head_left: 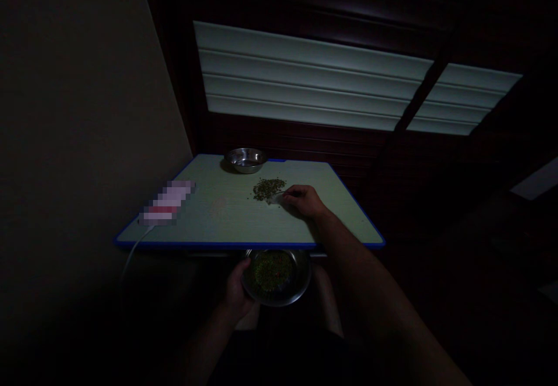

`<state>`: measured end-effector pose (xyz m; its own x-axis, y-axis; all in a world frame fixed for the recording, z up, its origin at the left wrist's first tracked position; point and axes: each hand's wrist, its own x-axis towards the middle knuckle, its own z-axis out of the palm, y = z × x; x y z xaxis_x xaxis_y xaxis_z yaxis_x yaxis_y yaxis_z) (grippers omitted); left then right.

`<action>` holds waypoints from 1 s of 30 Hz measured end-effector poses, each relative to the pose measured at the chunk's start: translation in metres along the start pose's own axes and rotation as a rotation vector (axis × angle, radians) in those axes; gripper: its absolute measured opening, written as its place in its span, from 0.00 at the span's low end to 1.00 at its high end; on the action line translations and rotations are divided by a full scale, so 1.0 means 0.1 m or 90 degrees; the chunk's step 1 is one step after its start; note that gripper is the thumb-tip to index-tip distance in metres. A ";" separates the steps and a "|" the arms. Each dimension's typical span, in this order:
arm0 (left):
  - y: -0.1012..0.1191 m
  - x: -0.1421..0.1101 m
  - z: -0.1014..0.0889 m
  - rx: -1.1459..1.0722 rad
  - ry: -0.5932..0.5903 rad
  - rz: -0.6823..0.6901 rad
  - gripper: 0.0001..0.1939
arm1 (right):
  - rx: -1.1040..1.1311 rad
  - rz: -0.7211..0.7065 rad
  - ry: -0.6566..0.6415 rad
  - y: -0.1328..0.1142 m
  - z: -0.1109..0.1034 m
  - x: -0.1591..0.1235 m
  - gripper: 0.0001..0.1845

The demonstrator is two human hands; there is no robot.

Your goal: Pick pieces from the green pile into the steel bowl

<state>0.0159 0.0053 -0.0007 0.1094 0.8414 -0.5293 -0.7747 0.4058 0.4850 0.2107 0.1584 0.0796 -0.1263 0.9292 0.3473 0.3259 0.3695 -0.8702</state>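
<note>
My left hand [239,289] grips the left rim of a steel bowl [300,290], held below the table's front edge. Green beans or seeds [270,271] with a few reddish ones lie in that bowl. On the table my right hand [304,200] is closed, fingertips pinching a small pale, flat piece [275,199] whose kind is too dim to tell. This piece touches the near edge of a loose pile of small brownish-green beans or seeds [267,188].
A second steel bowl [246,161] stands at the back left of the pale, blue-edged table [218,217]. At the left edge lies a blurred pinkish object [168,203] with a white cable [133,252] hanging down. Walls rise behind and left; the room is dark.
</note>
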 end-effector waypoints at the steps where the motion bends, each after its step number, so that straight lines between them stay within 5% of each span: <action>1: 0.00 0.00 0.00 0.000 -0.001 0.001 0.09 | 0.003 0.003 0.008 -0.02 0.00 0.00 0.10; 9: -0.01 -0.02 0.03 -0.011 0.011 0.021 0.10 | -0.070 0.048 0.094 -0.11 -0.06 -0.02 0.07; 18: 0.01 -0.03 0.03 -0.014 0.010 0.010 0.10 | -0.059 0.092 -0.030 -0.18 -0.04 -0.08 0.10; 30: -0.01 -0.01 0.00 -0.024 -0.004 -0.001 0.11 | -0.186 0.039 0.041 -0.04 -0.03 -0.02 0.08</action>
<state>0.0164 0.0039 -0.0006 0.1149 0.8432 -0.5251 -0.7977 0.3933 0.4572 0.2123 0.1546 0.0836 -0.0407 0.9442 0.3270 0.5880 0.2872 -0.7561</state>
